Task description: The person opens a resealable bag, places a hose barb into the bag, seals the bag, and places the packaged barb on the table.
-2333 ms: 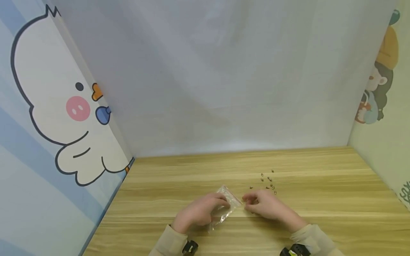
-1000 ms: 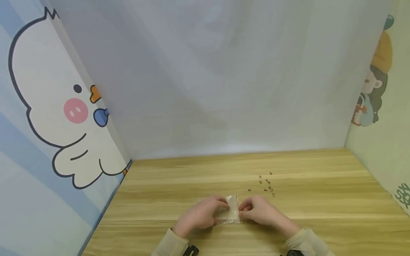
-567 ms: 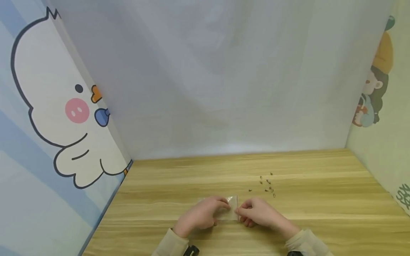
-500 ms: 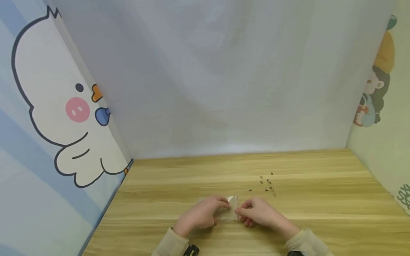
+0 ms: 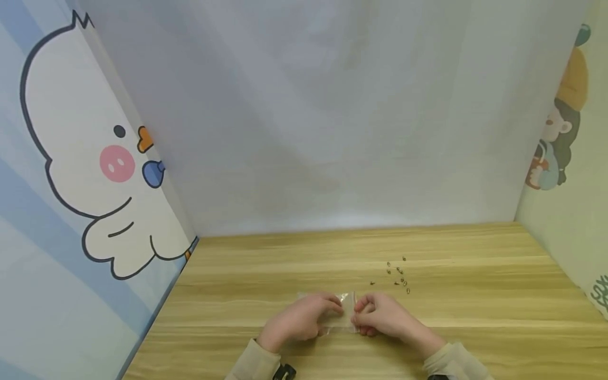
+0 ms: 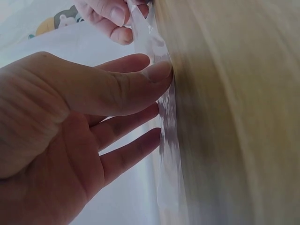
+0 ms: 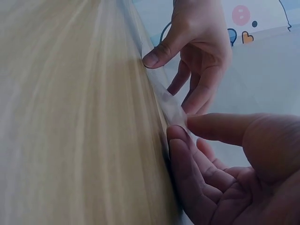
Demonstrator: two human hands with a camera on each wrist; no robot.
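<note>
A clear plastic zip bag lies flat on the wooden table between the two hands. My left hand rests over its left part; in the left wrist view the thumb tip presses the film and the other fingers reach across it, fairly straight. At the bag's right edge, along the zip strip, my right hand pinches the film between thumb and index finger. The right wrist view shows this pinch on the bag from the side, low over the table. Fingers cover much of the bag's left half.
Several tiny metal pieces lie scattered on the wooden table, beyond and to the right of the right hand. A pale curtain hangs behind the table, with cartoon-printed walls on both sides.
The bag, slanted at first, now lies squared up and flat. My right hand was apart from it and has moved onto its right edge, shifting its grip there. The metal pieces stayed put.
</note>
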